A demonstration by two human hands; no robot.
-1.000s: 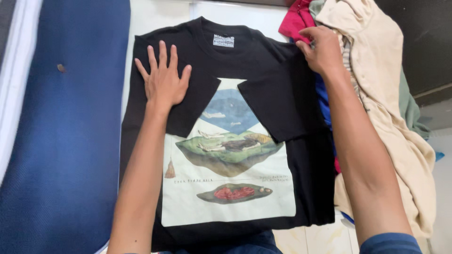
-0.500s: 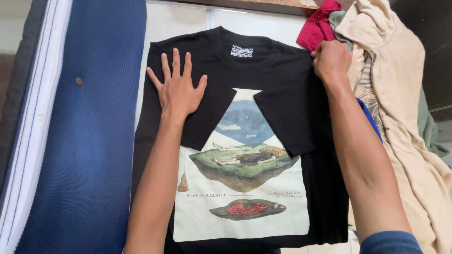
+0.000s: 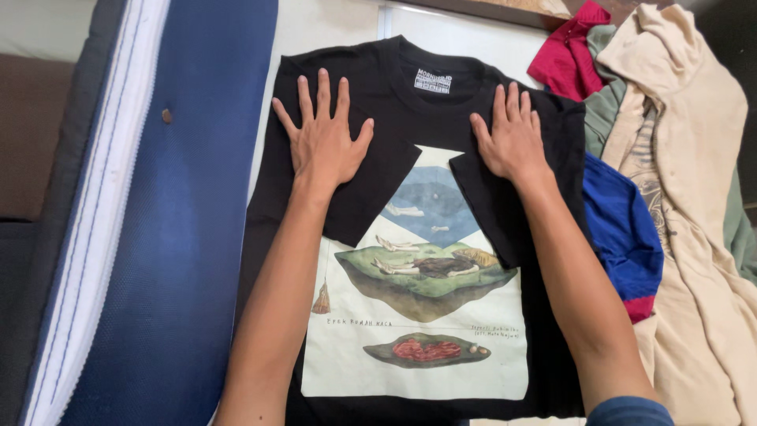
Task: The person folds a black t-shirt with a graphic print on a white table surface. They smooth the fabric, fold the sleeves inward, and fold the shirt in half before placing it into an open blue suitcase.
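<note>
A black T-shirt (image 3: 394, 87) with a large pale printed picture lies flat on a light surface, neck away from me. Both short sleeves are folded inward over the chest. My left hand (image 3: 323, 138) lies flat with fingers spread on the folded left sleeve. My right hand (image 3: 511, 138) lies flat, fingers spread, on the folded right sleeve. Neither hand grips anything.
A blue padded mat (image 3: 169, 237) with a white edge runs along the left. On the right lies a heap of clothes: a cream garment (image 3: 694, 197), a blue one (image 3: 623, 225), a red one (image 3: 572, 59) and a green one (image 3: 603, 118).
My right hand has left the shirt's right shoulder edge and come down flat on the folded right sleeve. My left hand stays pressed on the left sleeve. The view shifted.
</note>
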